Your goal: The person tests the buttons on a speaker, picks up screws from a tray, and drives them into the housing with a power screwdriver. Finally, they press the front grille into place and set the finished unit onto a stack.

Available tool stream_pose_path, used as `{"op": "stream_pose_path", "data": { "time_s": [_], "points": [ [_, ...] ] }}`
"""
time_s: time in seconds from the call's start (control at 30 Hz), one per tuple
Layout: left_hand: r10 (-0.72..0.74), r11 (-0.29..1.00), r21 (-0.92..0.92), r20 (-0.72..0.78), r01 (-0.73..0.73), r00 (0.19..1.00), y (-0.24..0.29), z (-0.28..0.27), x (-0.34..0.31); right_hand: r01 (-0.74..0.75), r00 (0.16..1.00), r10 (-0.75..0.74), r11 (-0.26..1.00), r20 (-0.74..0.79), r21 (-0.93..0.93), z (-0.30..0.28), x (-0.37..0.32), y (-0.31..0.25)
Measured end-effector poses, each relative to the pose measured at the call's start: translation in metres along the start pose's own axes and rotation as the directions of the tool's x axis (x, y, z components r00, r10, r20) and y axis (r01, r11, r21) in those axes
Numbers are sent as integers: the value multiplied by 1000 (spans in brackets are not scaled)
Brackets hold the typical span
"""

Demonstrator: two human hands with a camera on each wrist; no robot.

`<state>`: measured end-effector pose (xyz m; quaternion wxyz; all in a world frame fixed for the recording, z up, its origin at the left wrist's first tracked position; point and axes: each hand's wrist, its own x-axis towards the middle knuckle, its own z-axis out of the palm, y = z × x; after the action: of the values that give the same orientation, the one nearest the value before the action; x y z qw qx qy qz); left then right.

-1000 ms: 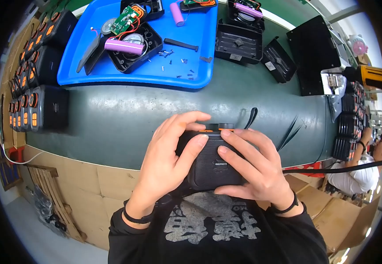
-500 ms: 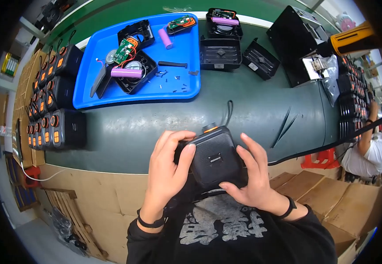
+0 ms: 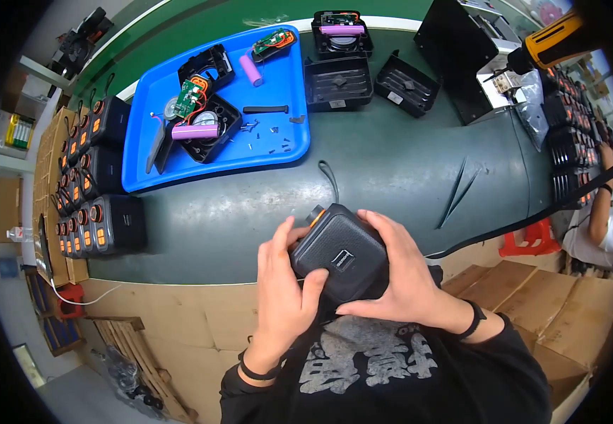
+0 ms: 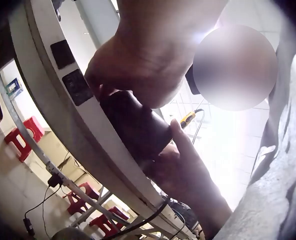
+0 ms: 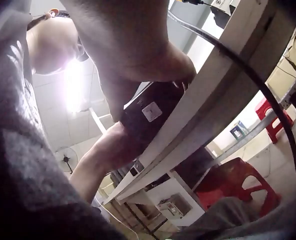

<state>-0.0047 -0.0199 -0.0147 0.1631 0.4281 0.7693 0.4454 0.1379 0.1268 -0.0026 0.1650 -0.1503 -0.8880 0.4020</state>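
Observation:
A black box-shaped speaker [image 3: 345, 256] with an orange-ringed knob and a wrist loop is held between both hands, tilted, near the bench's front edge. The left hand [image 3: 283, 290] grips its left side, thumb on the front face. Along the right side and lower edge curls the right hand [image 3: 407, 279]. In the left wrist view the dark speaker [image 4: 135, 125] lies between the left hand [image 4: 138, 65] and the right hand [image 4: 180, 162]. The right wrist view has the speaker [image 5: 138, 122] with a pale square label, beside the right hand [image 5: 138, 55].
A blue tray [image 3: 214, 169] holds opened housings, pink cells and screws. Finished-looking speakers [image 3: 119, 222] stand in rows at left. Open black shells [image 3: 338, 81] lie behind. Tweezers [image 3: 455, 198] rest at right, near a black cable [image 3: 525, 226] and a yellow-black power tool [image 3: 557, 46].
The speaker has turned so its knob points to the upper left. The right hand came away from its top, spread open, and now grips its right side. The head view has shifted.

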Motion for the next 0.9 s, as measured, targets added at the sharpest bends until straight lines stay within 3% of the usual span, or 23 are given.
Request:
{"op": "stream_pose_path", "data": {
  "time_s": [0.17,0.23,0.37,0.43,0.47,0.53,0.57,0.63,0.9],
  "points": [
    [16,999,45,-7,-16,1000,0,0,-9,71,996,-71,997,-62,-7,-9,0,5],
    [-120,978,-158,93,134,988,3,-1,-18,140,986,-148,985,-76,-100,-15,0,8],
    [-106,994,-8,104,107,989,7,-6,-20,123,992,-128,982,-21,-144,-23,6,2],
    [55,973,224,24,-59,998,10,-8,-15,111,994,-111,979,11,-172,-23,9,2],
    [56,973,222,29,-61,998,12,-8,-10,106,994,-106,979,10,-172,-22,10,1],
    [329,866,401,-6,-300,944,14,-8,2,80,997,-80,986,1,-149,-20,12,0],
    [328,866,400,-3,-299,945,17,-8,9,77,997,-78,986,1,-148,-20,13,0],
    [352,842,368,180,-394,919,23,-7,20,63,998,-64,987,-2,-147,-19,13,0],
    [316,846,380,209,-374,926,23,4,26,87,994,-91,993,-53,-80,-16,16,7]
  ]
}}
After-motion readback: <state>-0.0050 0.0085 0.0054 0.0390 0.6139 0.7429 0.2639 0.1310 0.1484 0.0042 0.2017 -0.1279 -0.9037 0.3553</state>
